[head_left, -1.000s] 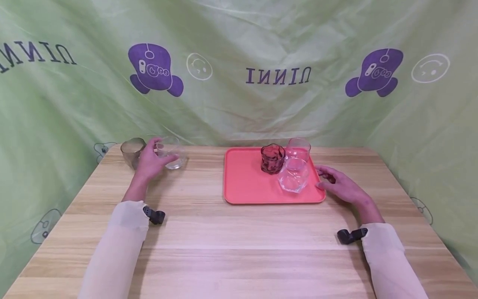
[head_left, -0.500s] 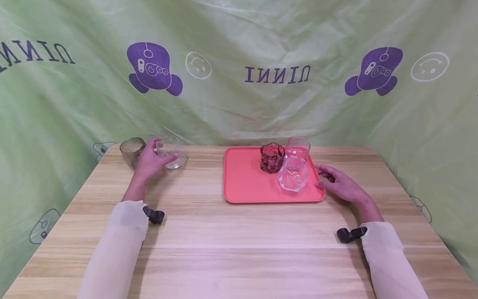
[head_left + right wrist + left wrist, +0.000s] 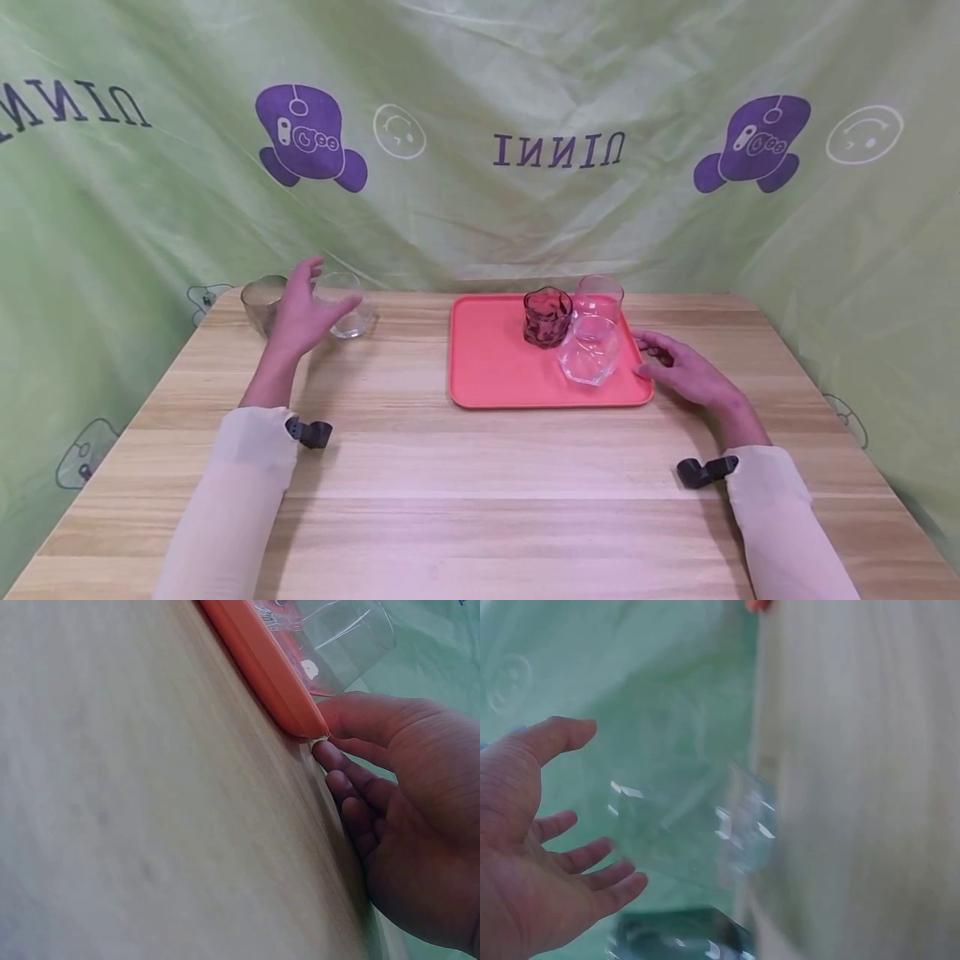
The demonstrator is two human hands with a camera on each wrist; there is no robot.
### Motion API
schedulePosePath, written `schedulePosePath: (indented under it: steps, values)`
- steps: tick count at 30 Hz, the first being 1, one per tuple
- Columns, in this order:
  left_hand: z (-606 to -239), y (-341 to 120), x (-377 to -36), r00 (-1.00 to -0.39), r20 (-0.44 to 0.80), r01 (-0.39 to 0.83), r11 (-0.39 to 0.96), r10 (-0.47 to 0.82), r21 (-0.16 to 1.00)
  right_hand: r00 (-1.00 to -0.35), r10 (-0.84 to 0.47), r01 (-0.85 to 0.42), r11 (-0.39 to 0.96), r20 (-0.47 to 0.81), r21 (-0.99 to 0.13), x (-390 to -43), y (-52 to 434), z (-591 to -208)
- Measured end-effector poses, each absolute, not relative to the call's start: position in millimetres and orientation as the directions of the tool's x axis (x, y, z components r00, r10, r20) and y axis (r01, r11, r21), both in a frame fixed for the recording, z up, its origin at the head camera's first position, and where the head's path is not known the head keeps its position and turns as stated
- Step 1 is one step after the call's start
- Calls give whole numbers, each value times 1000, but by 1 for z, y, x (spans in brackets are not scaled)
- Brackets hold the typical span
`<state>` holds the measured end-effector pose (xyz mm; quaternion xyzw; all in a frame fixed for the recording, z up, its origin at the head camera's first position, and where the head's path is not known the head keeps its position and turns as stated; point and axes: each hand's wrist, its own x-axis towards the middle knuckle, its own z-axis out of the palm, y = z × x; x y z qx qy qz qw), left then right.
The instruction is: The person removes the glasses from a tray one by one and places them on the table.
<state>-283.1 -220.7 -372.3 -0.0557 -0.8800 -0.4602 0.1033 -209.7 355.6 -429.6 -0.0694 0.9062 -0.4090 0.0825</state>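
Two hands work the wooden counter. Left hand, fingers spread loose, hovers beside a clear round glass. Right hand rests relaxed, fingertips touching the coral plastic tray

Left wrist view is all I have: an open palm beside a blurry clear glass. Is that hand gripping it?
Observer: No. In the head view the left hand is spread open in front of the clear glass, fingers raised off it.
Operator: Anything else near it?
Observer: A grey glass stands just left of that hand.
Operator: And the other hand?
Observer: The right hand rests on the table, thumb against the red tray by its right edge, holding nothing.
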Motion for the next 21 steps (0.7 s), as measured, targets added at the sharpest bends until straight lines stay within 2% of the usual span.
schedulePosePath:
  steps: [5, 9, 21]
  values:
    - [-353, -199, -275, -947, 320, 275, 575, 23, 771, -977, -192, -59, 664, -94, -746, -209, 355, -429]
    - [-348, -178, -271, -942, 327, 317, 540, 80, 780, -977, -188, -56, 667, -96, -743, -209, 356, -428]
    - [-371, -112, -280, -894, 318, 434, 432, 316, 790, -977, -194, -61, 666, -94, -744, -210, 355, -430]
